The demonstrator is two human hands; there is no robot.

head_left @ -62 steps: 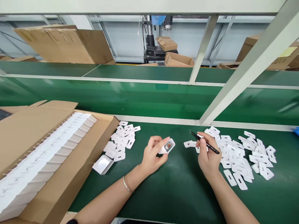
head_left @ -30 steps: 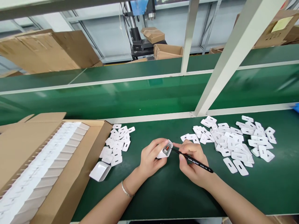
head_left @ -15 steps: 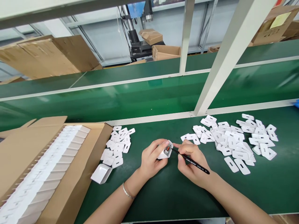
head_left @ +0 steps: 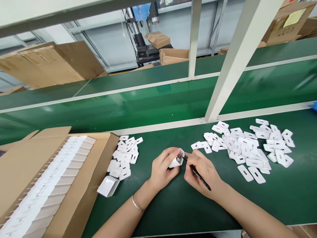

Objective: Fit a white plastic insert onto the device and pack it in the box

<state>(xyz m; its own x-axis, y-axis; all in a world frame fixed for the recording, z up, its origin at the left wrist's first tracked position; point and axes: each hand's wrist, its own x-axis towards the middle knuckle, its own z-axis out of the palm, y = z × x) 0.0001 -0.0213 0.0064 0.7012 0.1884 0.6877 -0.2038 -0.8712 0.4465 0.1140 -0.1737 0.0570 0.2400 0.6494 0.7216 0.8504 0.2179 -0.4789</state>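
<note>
We work at a green bench (head_left: 173,205) that fills the lower half of the frame, with a white post (head_left: 237,49) slanting up at upper right. At lower left an open carton (head_left: 84,195) holds rows of packed shells (head_left: 49,185). Right of centre lies a wide scatter of white slotted plates (head_left: 247,148). A small pile (head_left: 126,153) of the same plates sits just beside the carton, and a spare shell (head_left: 108,185) lies near it on the bench. At lower centre our left hand (head_left: 160,172) is closed around a white shell (head_left: 176,161), held just above the bench with its open end, where orange and metal parts show, turned to the right. Our right hand (head_left: 201,172) pinches black tweezers (head_left: 199,177) like a pen, with the tips at the shell's opening. We cannot tell whether the tips hold anything, since they are too small to read. The risks, as we judge them, come from that fine contact. A slight twist of the left wrist could make the tips skid and scratch or bend the inner parts. Too hard a push could tip the shell out of our fingers. Anything small between the tips could drop and be lost on the bench among the plates.
</note>
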